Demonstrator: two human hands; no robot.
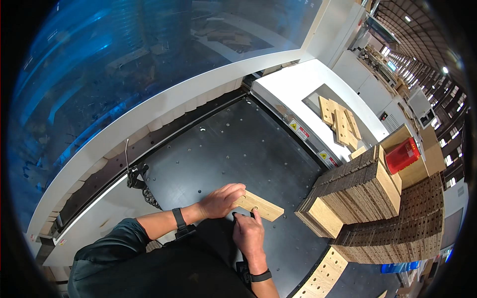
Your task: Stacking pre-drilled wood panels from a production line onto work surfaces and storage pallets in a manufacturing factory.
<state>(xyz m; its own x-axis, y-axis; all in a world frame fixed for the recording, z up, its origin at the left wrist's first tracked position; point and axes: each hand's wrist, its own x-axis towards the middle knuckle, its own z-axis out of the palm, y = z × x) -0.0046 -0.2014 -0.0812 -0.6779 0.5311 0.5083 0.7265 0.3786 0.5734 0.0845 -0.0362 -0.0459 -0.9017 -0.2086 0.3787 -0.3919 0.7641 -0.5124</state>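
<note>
My left hand [221, 201] has its fingers closed on the left end of a flat, pale wooden board with holes [271, 210]. My right hand [248, 236] is at the board's lower edge, fingers curled, a small black object [235, 214] showing beside them; I cannot tell whether they grip it. The board is above the smooth, dark counter [238, 149], left of tall stacks of brown-edged wooden pieces [350, 186].

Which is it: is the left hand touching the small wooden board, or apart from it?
Touching. The head view shows the left hand gripping the wooden board at its left end, with no gap between them.
</note>
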